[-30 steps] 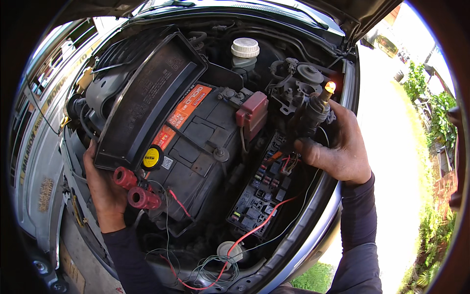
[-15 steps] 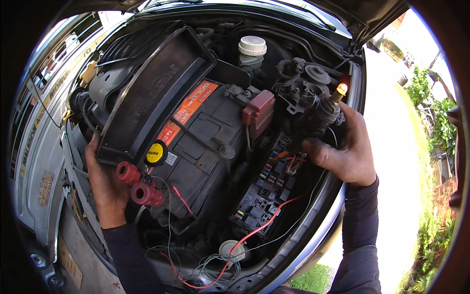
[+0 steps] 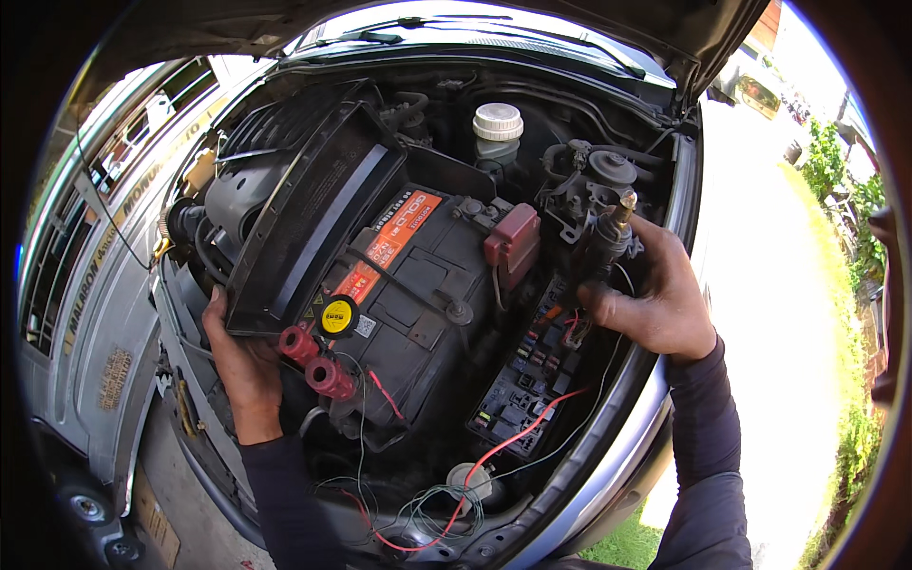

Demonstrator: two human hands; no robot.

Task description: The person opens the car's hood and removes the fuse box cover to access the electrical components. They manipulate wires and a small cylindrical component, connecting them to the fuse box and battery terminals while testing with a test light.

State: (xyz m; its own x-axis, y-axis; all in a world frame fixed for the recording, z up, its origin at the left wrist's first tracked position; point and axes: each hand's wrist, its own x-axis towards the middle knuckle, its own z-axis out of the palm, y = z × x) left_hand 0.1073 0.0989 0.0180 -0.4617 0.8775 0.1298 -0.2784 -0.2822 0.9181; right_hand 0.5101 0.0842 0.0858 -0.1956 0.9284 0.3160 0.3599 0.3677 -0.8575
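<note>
My right hand [image 3: 665, 294] pinches a small bulb [image 3: 627, 202] in a dark socket [image 3: 605, 239], its tip pointing up; the bulb shows no glow. A thin pale wire runs down from near this hand. At the lower corner of a black plastic housing [image 3: 313, 209], my left hand [image 3: 245, 366] is closed beside two hollow red tubular pieces [image 3: 331, 378], seemingly held in its partly hidden fingers. Thin wires hang from them, and a short red wire end [image 3: 385, 394] lies against the battery [image 3: 408, 294]. The yellow cap [image 3: 339, 316] is close by.
A fuse box [image 3: 527, 380] with its fuses exposed lies below my right hand. Red and green wires [image 3: 442, 513] tangle at the front edge. Around the battery are a red terminal cover [image 3: 513, 245] and a white-capped reservoir [image 3: 498, 123]. The raised hood [image 3: 608, 19] hangs above.
The bulb glowed orange before and is dark now. The whole view has shifted, and the red tubular pieces have moved slightly right relative to the battery. My right hand keeps its grip.
</note>
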